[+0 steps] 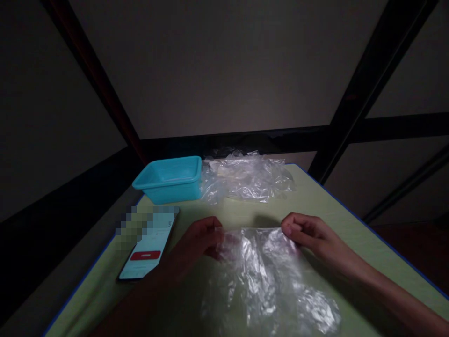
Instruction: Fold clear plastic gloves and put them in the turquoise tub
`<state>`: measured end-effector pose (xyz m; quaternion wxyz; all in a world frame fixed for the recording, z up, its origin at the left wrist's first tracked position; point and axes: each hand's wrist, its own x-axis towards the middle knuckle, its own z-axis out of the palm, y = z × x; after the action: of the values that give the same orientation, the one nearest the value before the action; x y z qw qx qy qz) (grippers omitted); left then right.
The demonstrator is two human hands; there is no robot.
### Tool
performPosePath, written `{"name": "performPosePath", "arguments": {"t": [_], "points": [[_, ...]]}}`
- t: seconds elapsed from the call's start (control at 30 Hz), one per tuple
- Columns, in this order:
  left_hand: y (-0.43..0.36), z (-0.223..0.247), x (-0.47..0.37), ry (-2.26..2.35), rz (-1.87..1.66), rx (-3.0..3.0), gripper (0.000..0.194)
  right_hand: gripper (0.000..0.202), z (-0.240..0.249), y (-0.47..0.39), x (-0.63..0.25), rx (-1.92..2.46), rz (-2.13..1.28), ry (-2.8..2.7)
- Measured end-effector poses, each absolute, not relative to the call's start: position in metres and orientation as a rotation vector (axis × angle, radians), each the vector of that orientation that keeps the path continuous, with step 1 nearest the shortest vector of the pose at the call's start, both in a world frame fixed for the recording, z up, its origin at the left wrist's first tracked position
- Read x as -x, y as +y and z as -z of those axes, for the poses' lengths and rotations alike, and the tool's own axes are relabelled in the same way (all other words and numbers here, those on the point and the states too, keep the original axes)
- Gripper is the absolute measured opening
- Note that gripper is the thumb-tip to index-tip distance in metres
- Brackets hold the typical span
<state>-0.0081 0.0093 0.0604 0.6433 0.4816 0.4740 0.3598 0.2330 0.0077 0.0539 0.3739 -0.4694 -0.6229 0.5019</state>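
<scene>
A clear plastic bag [259,276] is stretched between my two hands above the near part of the green table, its lower part hanging toward me. My left hand [201,238] is at the bag's upper left corner, its fingers bent around the edge and partly seen through the film. At the upper right corner, my right hand [308,231] pinches the bag between thumb and fingers. Beyond the hands, a loose pile of clear plastic bags [249,178] lies at the table's far end, against a blue-green basket [171,192].
A phone [150,248] with a lit screen lies on the table's left side, close to my left forearm. The table [336,220] has a blue edge and narrows away from me. Behind it stands a pale wall with dark beams.
</scene>
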Motion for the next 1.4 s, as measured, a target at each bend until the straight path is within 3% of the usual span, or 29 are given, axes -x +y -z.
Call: {"name": "performPosePath", "arguments": {"t": [0.3,0.67,0.93,1.17,1.23,1.33,1.4], "points": [[0.043,-0.031,0.006,1.325,-0.674,-1.125,0.017,0.031,-0.020,0.058,-0.240,1.021,-1.762,-1.699],[0.048,-0.020,0.007,1.398,-0.736,-1.151,0.015,0.008,-0.012,0.074,-0.234,0.997,-1.691,-1.935],[0.054,-0.013,0.016,1.439,-1.188,-1.197,0.022,0.015,-0.019,0.063,-0.248,1.234,-1.599,-1.697],[0.047,-0.017,0.015,1.507,-1.332,-1.315,0.016,0.037,-0.047,0.041,-0.266,1.123,-2.153,-1.990],[0.046,-0.016,0.014,1.509,-1.347,-1.333,0.014,0.032,-0.047,0.042,-0.268,1.123,-1.885,-2.128],[0.045,-0.013,0.012,1.511,-1.355,-1.359,0.012,0.027,-0.040,0.050,-0.262,1.056,-1.062,-2.321],[0.045,-0.010,0.011,1.501,-1.354,-1.376,0.012,0.030,-0.031,0.058,-0.255,0.894,-0.725,-2.501]]}}
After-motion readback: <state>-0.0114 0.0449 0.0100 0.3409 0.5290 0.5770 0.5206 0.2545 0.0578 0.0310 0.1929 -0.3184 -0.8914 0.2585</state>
